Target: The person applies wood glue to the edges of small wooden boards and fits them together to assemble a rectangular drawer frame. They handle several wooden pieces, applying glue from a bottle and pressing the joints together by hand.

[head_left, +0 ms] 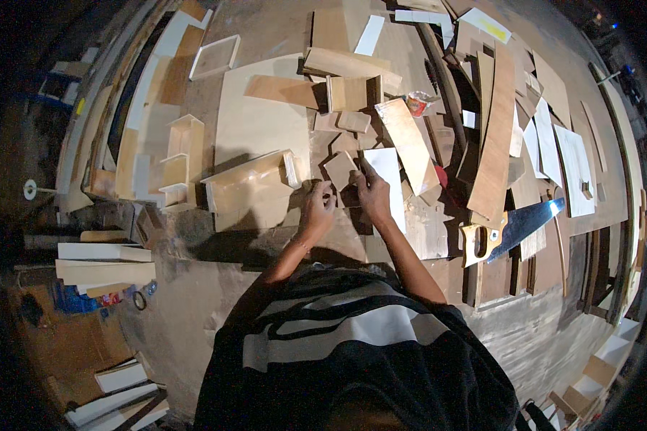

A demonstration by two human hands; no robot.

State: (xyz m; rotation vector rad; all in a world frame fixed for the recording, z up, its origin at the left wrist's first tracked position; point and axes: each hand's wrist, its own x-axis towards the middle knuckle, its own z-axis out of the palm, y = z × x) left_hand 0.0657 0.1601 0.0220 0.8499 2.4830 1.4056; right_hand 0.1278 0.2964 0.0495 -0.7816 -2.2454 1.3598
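Note:
My left hand (318, 212) is over the near edge of the work surface, its fingers curled together at the tips. Anything between them is too small to make out. Just right of it, my right hand (373, 195) has its fingers bent against the edge of a small brown wooden piece (339, 169). Under and beside that hand lies a white rectangular board (390, 176). An open-topped wooden box (251, 181) stands to the left of my left hand, on a large pale plywood sheet (259, 108).
A handsaw (519, 231) with a pale handle lies at the right near edge. Long wooden strips (494, 129) and offcuts crowd the right side. A red and white cup (418, 105) stands among the wood. Small wooden trays (185, 136) sit at the left.

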